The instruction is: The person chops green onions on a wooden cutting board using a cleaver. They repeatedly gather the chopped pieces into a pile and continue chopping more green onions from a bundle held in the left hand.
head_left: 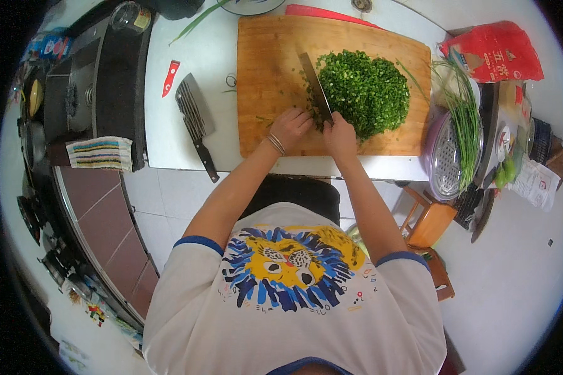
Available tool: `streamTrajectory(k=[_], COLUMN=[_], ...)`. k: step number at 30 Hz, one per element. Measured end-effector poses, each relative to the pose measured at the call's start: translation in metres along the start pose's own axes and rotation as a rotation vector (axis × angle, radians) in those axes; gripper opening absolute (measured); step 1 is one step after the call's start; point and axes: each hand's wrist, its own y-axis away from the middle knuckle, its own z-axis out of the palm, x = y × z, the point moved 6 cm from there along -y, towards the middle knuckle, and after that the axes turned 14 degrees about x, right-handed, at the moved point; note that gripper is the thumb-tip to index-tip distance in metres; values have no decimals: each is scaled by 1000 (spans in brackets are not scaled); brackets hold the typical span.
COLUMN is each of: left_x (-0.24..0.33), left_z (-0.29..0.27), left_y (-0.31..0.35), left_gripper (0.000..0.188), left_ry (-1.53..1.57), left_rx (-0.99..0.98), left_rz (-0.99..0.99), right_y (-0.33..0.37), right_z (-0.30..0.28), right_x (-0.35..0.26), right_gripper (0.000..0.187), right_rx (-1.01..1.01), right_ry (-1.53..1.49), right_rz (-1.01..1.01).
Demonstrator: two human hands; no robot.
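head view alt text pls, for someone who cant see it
Seen from above, a person's right hand holds a cleaver over a pile of chopped green chives on a wooden cutting board, the left hand resting beside the blade. A second cleaver lies on the white counter to the left.

cleaver (314, 86): broad steel blade, edge down, angled across the board | chopped greens (364, 92): fine dark-green heap, piled just right of the blade, touching it
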Motion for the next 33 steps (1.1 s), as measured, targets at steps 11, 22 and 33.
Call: streamTrajectory(k=[11, 22, 33], left_x=[-7, -7, -12], left_z=[9, 8, 8], left_y=[5, 8, 4], left_gripper=[19, 22, 23], left_ry=[46, 70, 74], left_rx=[-110, -93, -108], left_rz=[-126, -112, -128], right_y=[19, 1, 7], right_z=[6, 0, 13], right_x=[-2, 5, -7], right_gripper=[17, 16, 13], right_rx=[-93, 1, -51], right_ry=[154, -30, 145], right_rz=[12, -38, -52])
